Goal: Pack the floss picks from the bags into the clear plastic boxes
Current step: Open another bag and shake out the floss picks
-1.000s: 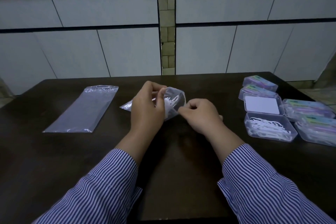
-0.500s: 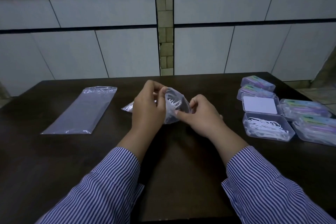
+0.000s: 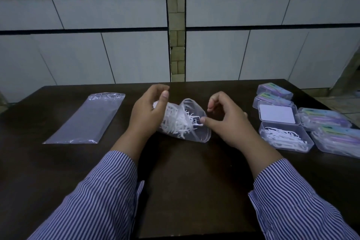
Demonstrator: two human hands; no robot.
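A clear plastic bag (image 3: 196,132) full of white floss picks (image 3: 176,122) lies on its side at the middle of the dark table, its mouth gaping toward the right. My left hand (image 3: 148,111) grips the bag's closed end from the left. My right hand (image 3: 226,121) is at the mouth, thumb and curled fingers pinching a floss pick at the rim. To the right stands an open clear box (image 3: 286,138) with a layer of floss picks inside; its lid (image 3: 277,114) with a white card lies flat behind it.
An empty flat plastic bag (image 3: 87,119) lies at the left of the table (image 3: 185,181). Several closed boxes with coloured labels (image 3: 323,119) sit along the right edge, around the open box. A tiled wall rises behind the table.
The bag has tipped down onto its side and its mouth has opened wider toward the right. My hands have moved apart, the right one shifting to the rim of the mouth.
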